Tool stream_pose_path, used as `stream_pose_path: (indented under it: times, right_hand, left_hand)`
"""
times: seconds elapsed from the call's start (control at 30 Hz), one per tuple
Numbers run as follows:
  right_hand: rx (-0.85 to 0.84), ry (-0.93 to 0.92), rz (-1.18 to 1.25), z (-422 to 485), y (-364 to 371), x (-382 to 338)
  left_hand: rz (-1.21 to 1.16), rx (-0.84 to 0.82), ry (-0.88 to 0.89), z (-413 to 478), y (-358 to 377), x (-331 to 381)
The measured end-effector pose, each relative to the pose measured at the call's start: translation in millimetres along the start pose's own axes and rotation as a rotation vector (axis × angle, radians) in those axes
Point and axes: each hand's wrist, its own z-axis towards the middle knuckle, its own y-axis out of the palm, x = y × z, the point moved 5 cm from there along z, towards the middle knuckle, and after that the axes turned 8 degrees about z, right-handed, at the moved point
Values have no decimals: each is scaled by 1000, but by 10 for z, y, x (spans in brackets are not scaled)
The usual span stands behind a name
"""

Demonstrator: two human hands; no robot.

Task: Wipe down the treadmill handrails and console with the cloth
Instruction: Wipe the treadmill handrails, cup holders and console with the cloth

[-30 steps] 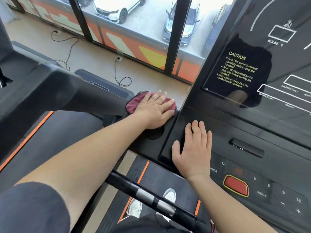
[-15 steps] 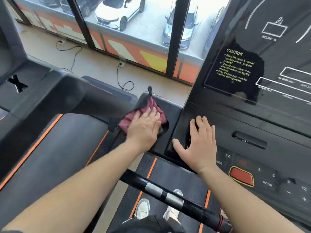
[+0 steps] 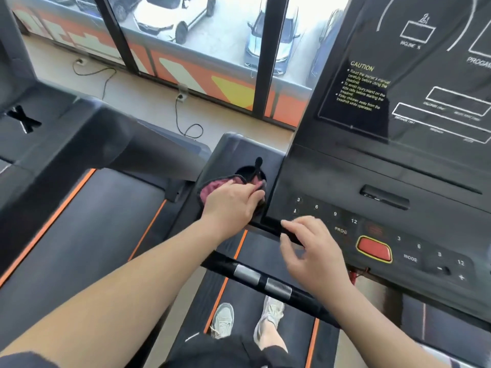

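Left hand (image 3: 233, 204): fingers bunched round the cloth (image 3: 212, 188), pressing it at the cup-holder recess (image 3: 248, 171) on the console's (image 3: 372, 181) left wing.
Right hand (image 3: 313, 251): loosely curled, holds nothing, at the console's front edge.
Cloth handling: likely soft, light and limp, so it will fold and slip. Grip a bunched wad, not a corner.
In the way: red button (image 3: 374, 248) and number keys risk accidental presses. Handrail bar (image 3: 263, 282) runs under the right wrist.

the person wears a dark sleeve (image 3: 24, 360), dark shorts (image 3: 212, 353) and grey laced sneakers (image 3: 223, 320).
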Motion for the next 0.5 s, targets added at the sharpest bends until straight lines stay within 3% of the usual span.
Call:
stream_pose_path:
  times: [0.13,0.23,0.27,0.33,0.4,0.5]
  right_hand:
    - [-83,206,116,-468,4,72]
    - [-164,311,-26,-708,14,140]
    - [-206,329,-92,-768,17,155]
    - [-311,394,-187,-867,-1,179]
    - [-421,492,-253,-995,-41,269]
    - [-474,569,-368,-1232,-180,447]
  left_hand:
    - [-76,86,-97,-632,-313,-408]
    - [-62,259,-46,-1153,-383,-479]
    - [-62,198,24,-1272,-260,-382]
    - [39,-102,233,-1471,188,-107]
    - [160,-311,313,-1512,445,-100]
    - [246,-304,262,-1309,387,-253]
